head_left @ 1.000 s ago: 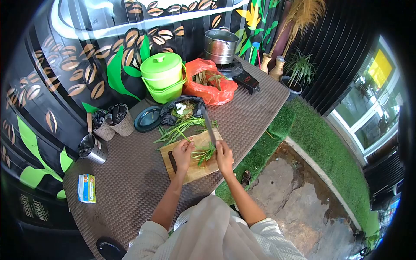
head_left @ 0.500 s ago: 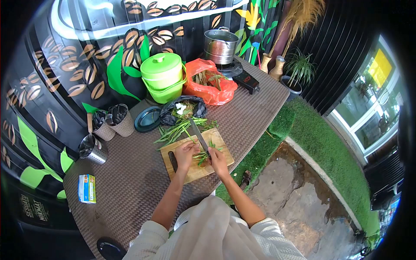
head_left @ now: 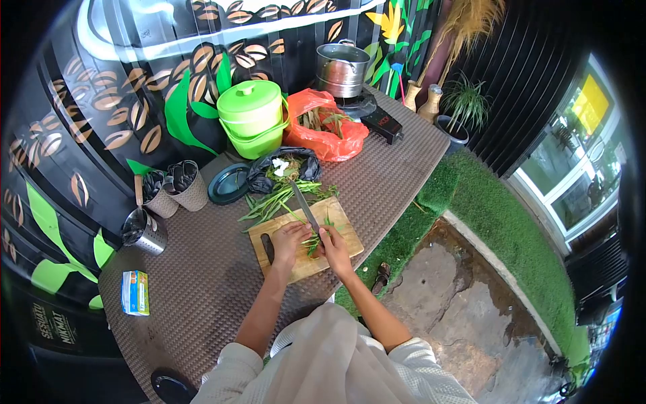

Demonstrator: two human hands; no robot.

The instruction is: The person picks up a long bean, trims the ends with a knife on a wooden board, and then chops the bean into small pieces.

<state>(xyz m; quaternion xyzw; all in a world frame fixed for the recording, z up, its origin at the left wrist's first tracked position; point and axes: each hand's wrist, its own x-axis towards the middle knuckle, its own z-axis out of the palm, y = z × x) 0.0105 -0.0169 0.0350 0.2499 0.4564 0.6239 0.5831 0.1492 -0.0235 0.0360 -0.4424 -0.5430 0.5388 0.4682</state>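
My right hand (head_left: 334, 249) is wrapped round the handle of a knife (head_left: 305, 205), whose blade points away from me and to the left. Close beside it, my left hand (head_left: 291, 241) is closed, fingers pinched on leafy green stems by the blade. Cut greens (head_left: 312, 245) lie between my hands on a wooden cutting board (head_left: 296, 271) with a dark handle slot. Beyond the board, a pile of long leafy green stems (head_left: 277, 204) rests on the table, some overlapping the board's far edge.
Behind the pile sit a black plastic bag (head_left: 260, 180), a dark plate (head_left: 229, 184), a lime-green lidded bucket (head_left: 250, 111) and a red plastic bag (head_left: 303, 138). A steel pot (head_left: 342, 73) stands on a portable stove (head_left: 383, 126). Cutlery holders (head_left: 185, 186) and a tissue pack (head_left: 135, 293) are leftward.
Both hands have shifted slightly, the left fingers coming closer to the knife. The knife has dropped a little toward the board and tilted slightly leftward, still in my right hand.
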